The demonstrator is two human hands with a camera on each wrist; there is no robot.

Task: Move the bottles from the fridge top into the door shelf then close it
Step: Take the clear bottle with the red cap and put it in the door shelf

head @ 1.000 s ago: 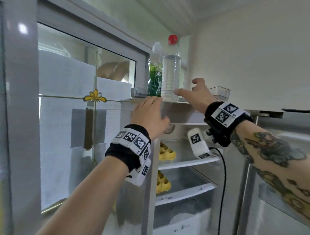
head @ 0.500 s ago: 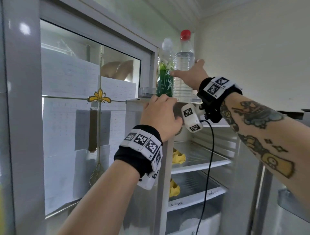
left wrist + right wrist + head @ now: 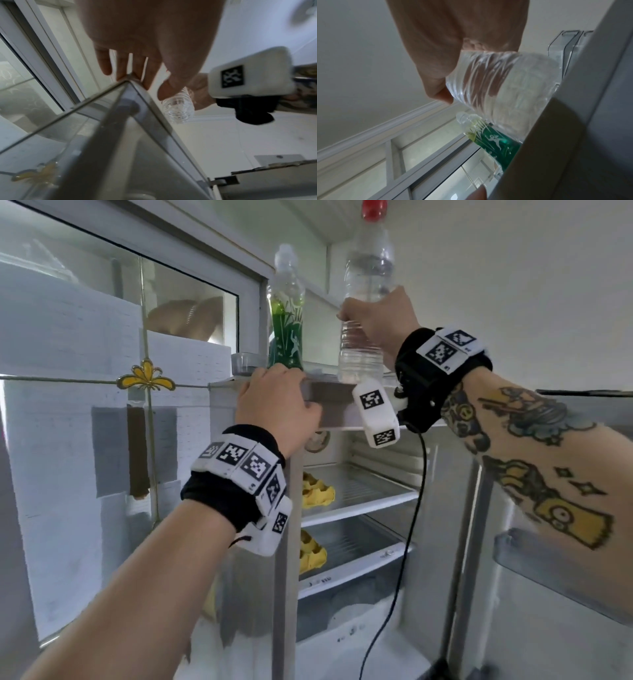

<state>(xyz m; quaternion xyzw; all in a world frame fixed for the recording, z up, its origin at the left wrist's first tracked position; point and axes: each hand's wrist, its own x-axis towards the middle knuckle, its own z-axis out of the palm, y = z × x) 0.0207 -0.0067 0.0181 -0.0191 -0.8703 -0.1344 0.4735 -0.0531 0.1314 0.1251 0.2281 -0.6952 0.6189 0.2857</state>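
A clear water bottle [image 3: 368, 268] with a red cap is gripped around its middle by my right hand [image 3: 373, 316]. It leans slightly, with its base at the front edge of the fridge top [image 3: 329, 390]. In the right wrist view my fingers [image 3: 436, 60] wrap the ribbed bottle [image 3: 505, 88]. A green-labelled bottle [image 3: 286, 330] stands upright on the fridge top just left of it, also seen as the green bottle [image 3: 494, 142]. My left hand [image 3: 274, 395] rests on the fridge's front left top corner [image 3: 130, 83], fingers laid over the top.
The fridge stands open, with wire shelves and yellow egg trays [image 3: 318, 494] inside. The open door's shelf [image 3: 548, 570] is at the lower right. A small clear container [image 3: 243, 362] sits on the fridge top. A glass cabinet [image 3: 102, 371] stands to the left. A black cable [image 3: 411, 525] hangs from my right wrist.
My right hand rose from the fridge top's edge to the clear bottle and closed around it; the bottle now leans. My left hand stayed on the corner.
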